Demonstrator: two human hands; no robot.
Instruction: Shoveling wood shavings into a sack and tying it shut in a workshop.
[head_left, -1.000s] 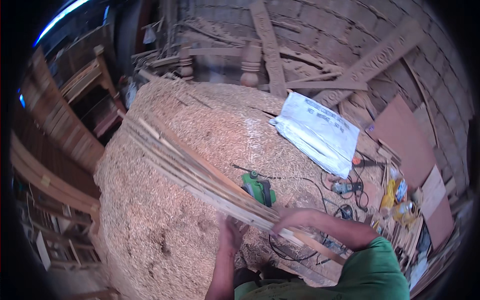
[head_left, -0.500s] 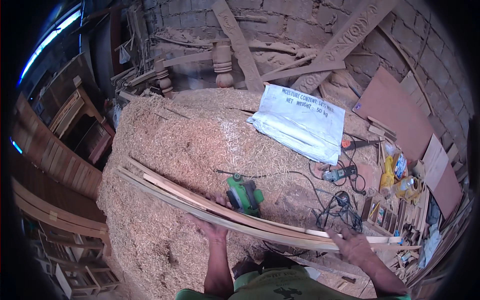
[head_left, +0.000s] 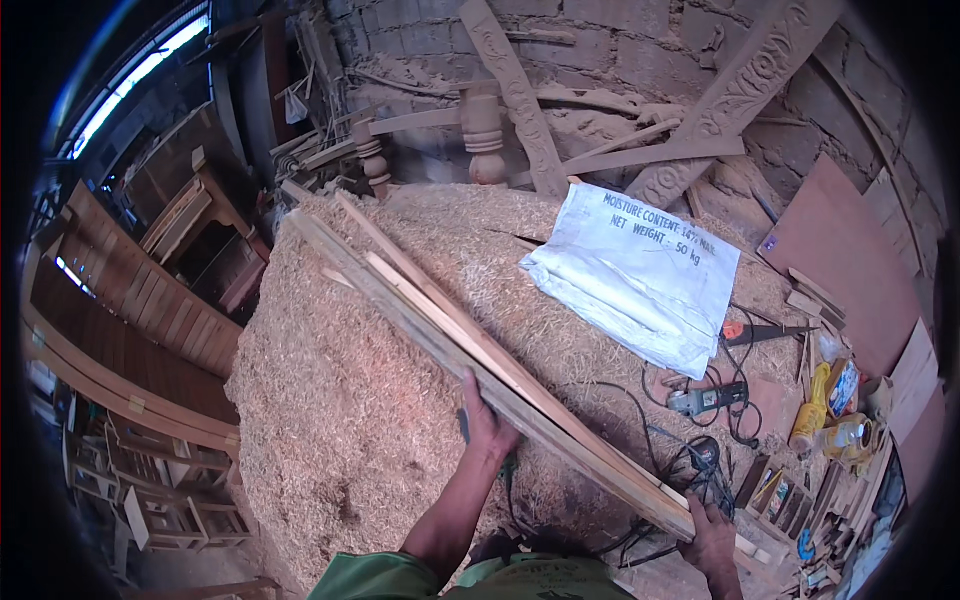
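Observation:
A bundle of long wooden strips slants from the far left down to the near right, above a heap of wood shavings. My left hand is closed round its near side around the middle, with its far fingers hidden beneath the wood. At the near right end, my right hand grips the strips. The strips fan slightly apart at their far end. Under the bundle, beside my left hand, most of the green power planer is hidden; only small bits of it show.
Shavings cover the work surface. A white sack lies on them. To the right are an angle grinder, a handsaw, tangled cords, a yellow bottle and wood offcuts. Carved boards lean on the block wall; wooden furniture stands left.
The bundle has swung to a steeper slant, its far end going up and away, its near end coming closer. My left hand moved right and up, now over the planer. The view has shifted slightly.

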